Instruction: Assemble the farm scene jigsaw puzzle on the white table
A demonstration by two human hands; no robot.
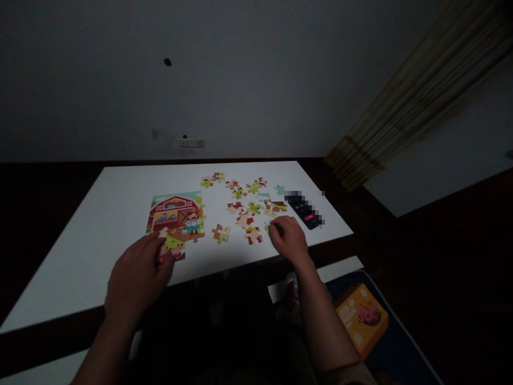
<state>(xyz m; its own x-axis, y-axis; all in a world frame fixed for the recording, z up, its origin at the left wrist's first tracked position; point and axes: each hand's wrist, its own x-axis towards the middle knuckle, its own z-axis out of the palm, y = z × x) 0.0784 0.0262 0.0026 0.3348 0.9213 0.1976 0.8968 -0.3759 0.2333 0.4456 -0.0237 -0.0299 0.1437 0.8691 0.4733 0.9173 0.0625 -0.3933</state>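
A partly joined jigsaw puzzle [176,211] with a red barn and a farmer lies on the left part of the white table. My left hand [138,272] rests at its lower left corner, thumb and fingers apart, touching pieces with green and a pink animal. To the right, my right hand [290,239] is closed with its fingers curled down at the tabletop. A small light-blue puzzle piece [267,226] shows at its fingertips, partly hidden by them. Between the hands and beyond are several loose puzzle pieces, among them a brown and green piece [220,233] and a pinkish piece [253,235].
A dark phone [305,210] with a partly blurred screen lies near the right edge of the white table [80,240]. Below, on the right, sits an orange puzzle box [363,319]. A wall with sockets [191,143] stands behind; a curtain [385,107] hangs at right.
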